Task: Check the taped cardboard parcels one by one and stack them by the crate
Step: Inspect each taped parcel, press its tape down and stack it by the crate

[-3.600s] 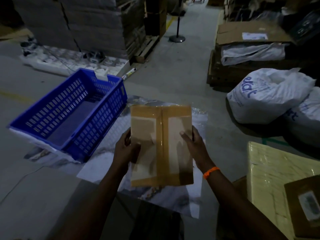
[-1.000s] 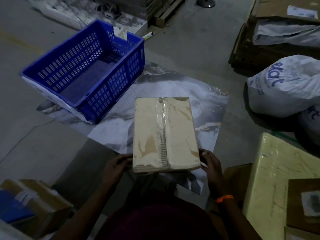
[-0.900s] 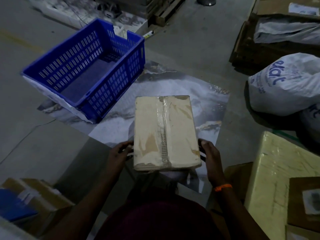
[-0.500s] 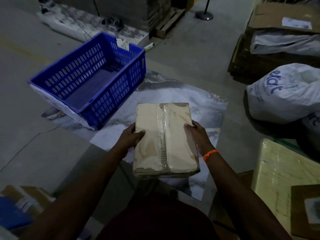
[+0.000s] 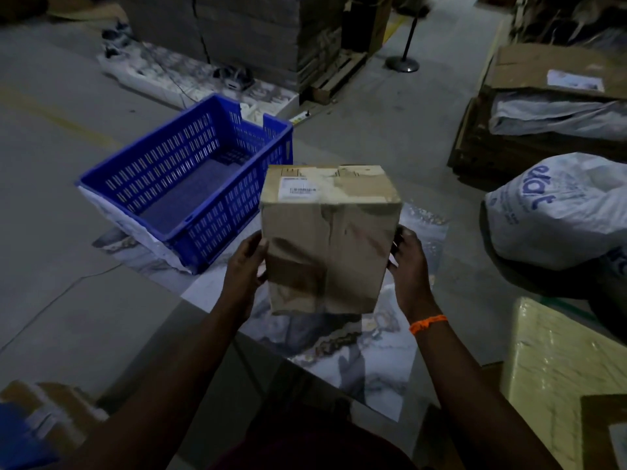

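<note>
I hold a taped cardboard parcel (image 5: 327, 239) in the air over a marbled sheet (image 5: 359, 354) on the floor. My left hand (image 5: 244, 269) grips its left side and my right hand (image 5: 409, 262) grips its right side. The parcel stands tipped up, so a brown taped face looks at me and a top face with a white label points up. The blue slotted crate (image 5: 183, 184) sits just left of the parcel, with nothing inside it.
White printed sacks (image 5: 556, 212) lie at the right. A pale yellow wrapped box (image 5: 563, 374) is at the lower right. More cardboard boxes (image 5: 44, 415) sit at the lower left. Stacked cartons on a pallet (image 5: 258, 32) stand behind the crate.
The parcel has been turned in my hands: the flat taped face that pointed up now faces me, and a labelled face is on top. Both hands shifted to its sides.
</note>
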